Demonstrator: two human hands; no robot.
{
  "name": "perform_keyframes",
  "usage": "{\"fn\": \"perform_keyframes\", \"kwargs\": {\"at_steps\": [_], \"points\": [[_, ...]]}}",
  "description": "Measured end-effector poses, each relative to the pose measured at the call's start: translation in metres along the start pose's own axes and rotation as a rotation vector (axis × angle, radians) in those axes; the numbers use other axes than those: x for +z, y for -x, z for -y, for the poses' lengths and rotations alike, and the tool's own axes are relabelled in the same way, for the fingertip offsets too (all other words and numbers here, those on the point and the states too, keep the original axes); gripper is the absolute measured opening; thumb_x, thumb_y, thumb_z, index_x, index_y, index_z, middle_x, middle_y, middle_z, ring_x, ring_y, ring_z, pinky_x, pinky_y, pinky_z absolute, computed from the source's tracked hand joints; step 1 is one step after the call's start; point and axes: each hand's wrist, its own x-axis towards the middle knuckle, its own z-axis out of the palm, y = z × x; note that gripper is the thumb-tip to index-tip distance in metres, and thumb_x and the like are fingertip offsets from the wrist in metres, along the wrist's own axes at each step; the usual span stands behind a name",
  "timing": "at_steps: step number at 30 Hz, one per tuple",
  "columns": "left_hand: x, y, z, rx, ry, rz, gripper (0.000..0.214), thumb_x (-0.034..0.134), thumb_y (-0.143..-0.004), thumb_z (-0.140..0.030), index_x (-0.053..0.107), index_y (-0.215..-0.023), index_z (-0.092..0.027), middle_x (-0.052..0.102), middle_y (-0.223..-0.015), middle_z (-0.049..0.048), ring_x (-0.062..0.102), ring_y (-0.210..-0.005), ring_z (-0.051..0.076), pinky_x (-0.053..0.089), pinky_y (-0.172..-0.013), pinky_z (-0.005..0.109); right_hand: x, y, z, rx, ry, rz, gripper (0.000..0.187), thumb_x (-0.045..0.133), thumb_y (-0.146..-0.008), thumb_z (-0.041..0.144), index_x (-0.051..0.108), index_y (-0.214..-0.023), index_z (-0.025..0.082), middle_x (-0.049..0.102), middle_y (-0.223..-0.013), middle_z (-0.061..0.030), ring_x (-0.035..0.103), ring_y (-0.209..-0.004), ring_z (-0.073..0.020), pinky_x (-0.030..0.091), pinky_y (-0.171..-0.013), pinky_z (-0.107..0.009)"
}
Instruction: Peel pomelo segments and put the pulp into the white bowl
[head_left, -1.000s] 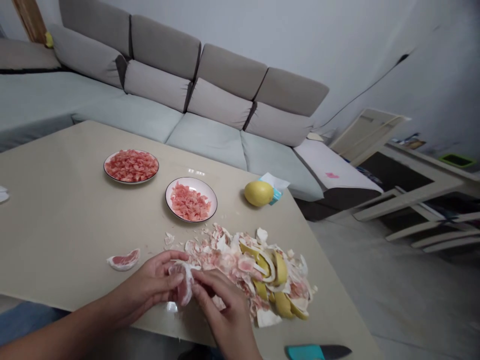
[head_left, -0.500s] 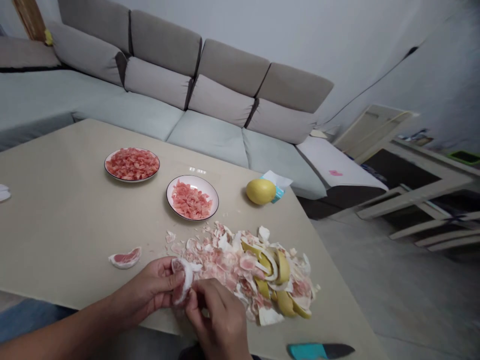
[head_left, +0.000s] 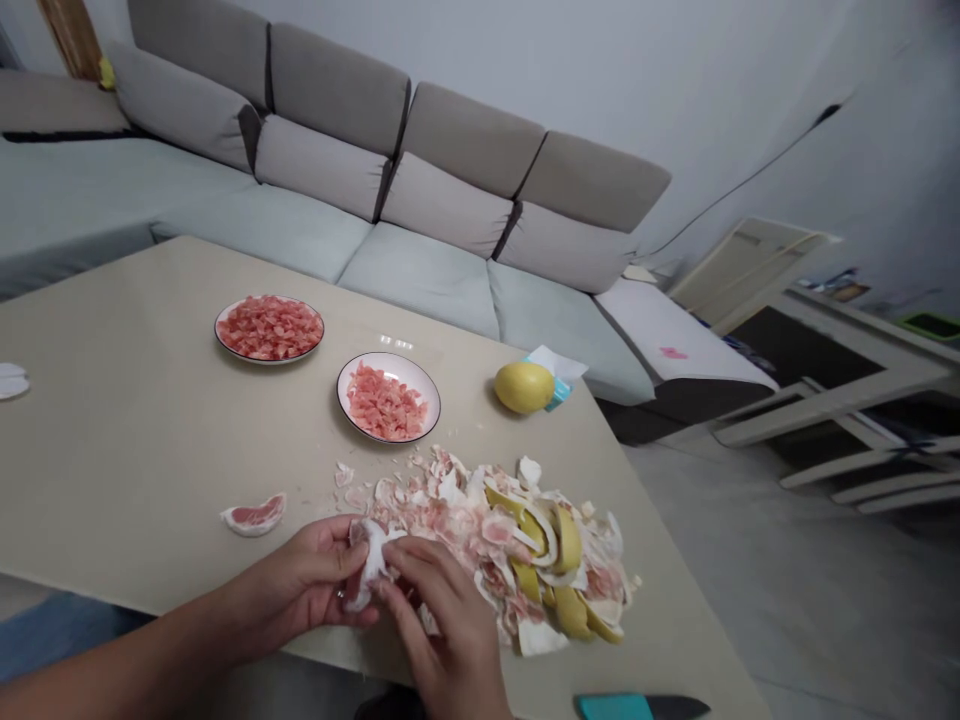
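Between my two hands, over the table's near edge, is a pomelo segment point(head_left: 369, 560) with white membrane on it. My left hand point(head_left: 319, 580) is closed round its left side. The fingertips of my right hand point(head_left: 442, 610) pinch the white membrane on its right side. Another pomelo segment point(head_left: 255, 515), pink with a white rim, lies on the table left of my hands. Just beyond my right hand spreads a heap of peel and membrane point(head_left: 480, 530), with thick yellow rinds on its right side. Pink pulp pieces point(head_left: 386, 402) lie on the nearer white plate point(head_left: 426, 390).
A second plate point(head_left: 217, 338) heaped with pink pulp point(head_left: 270, 328) stands farther back. A whole yellow pomelo point(head_left: 523, 387) rests beside a blue tissue pack point(head_left: 561, 390). At the near right edge lies a knife point(head_left: 641, 706) with a teal handle and dark blade. Behind the table runs a grey sofa point(head_left: 427, 280).
My right hand has moved up to the segment's upper right, its fingers now on the white membrane there. My left hand keeps its hold. The whole view has shifted slightly.
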Motion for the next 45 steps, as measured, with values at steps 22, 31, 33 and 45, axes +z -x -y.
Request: {"fn": "perform_keyframes", "kwargs": {"at_steps": [22,31,33,45], "points": [[-0.001,0.001,0.003,0.138,-0.253,0.101,0.033,0.07,-0.081,-0.028,0.058,-0.11,-0.019,0.056,-0.087,0.0027,0.054,-0.077,0.015,0.042,-0.074,0.03,-0.013,0.004,-0.029,0.107,0.177,-0.02,0.032,0.044,-0.084,0.006,0.068,-0.099,0.021,0.065,-0.096,-0.0092,0.064,-0.086,-0.0197,0.053,-0.071,-0.029],[-0.008,-0.006,0.013,0.272,-0.593,-0.009,0.024,0.073,-0.071,-0.014,0.059,-0.09,-0.021,0.058,-0.087,-0.0022,0.051,-0.08,0.013,0.039,-0.072,0.025,-0.016,-0.008,-0.001,0.299,-0.273,0.139,0.015,0.066,-0.081,0.016,0.072,-0.093,0.024,0.068,-0.09,-0.003,0.064,-0.086,-0.0173,0.051,-0.075,-0.026],[-0.004,-0.003,0.011,0.288,-0.723,-0.064,0.021,0.07,-0.071,-0.009,0.06,-0.086,-0.02,0.059,-0.086,-0.0022,0.052,-0.082,0.014,0.039,-0.075,0.025,-0.016,-0.009,0.002,0.319,-0.312,0.143,0.011,0.069,-0.079,0.014,0.071,-0.085,0.023,0.068,-0.085,-0.0014,0.064,-0.081,-0.016,0.049,-0.072,-0.024],[-0.004,-0.003,0.01,0.317,-0.793,-0.046,0.019,0.074,-0.07,-0.017,0.067,-0.087,-0.018,0.063,-0.088,0.0017,0.058,-0.084,0.017,0.044,-0.076,0.027,-0.001,0.007,0.003,0.17,-0.15,0.207,0.012,0.04,-0.093,0.014,0.048,-0.089,0.021,0.055,-0.087,-0.0035,0.055,-0.082,-0.0175,0.042,-0.07,-0.029]]}}
